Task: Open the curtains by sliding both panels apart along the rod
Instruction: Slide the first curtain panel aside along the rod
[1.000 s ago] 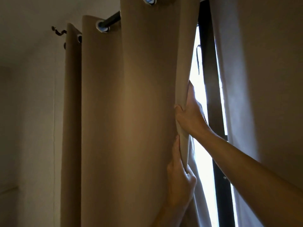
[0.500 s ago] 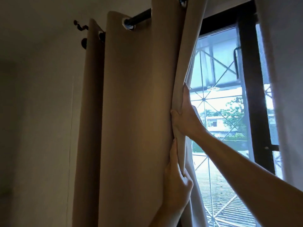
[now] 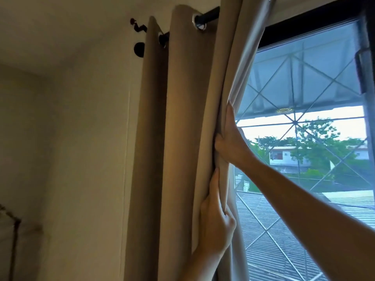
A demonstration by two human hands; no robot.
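The tan left curtain panel (image 3: 182, 128) hangs in bunched folds from a dark rod (image 3: 209, 14) through metal eyelets. My left hand (image 3: 216, 222) grips the panel's inner edge from below, fingers wrapped around the fabric. Just above it, my right hand (image 3: 230, 138) also clutches that edge, the arm reaching in from the lower right. The right panel is out of view.
A window (image 3: 308, 138) with a dark frame and diagonal metal grille is exposed to the right; roofs and trees lie outside. The rod ends in a curled finial (image 3: 138, 27) near the cream wall (image 3: 81, 138) at left. A dark stand (image 3: 14, 230) shows at lower left.
The left panel has slid leftward and bunched tighter, both hands moving with its edge. Much more window is uncovered, and the right panel has left the view.
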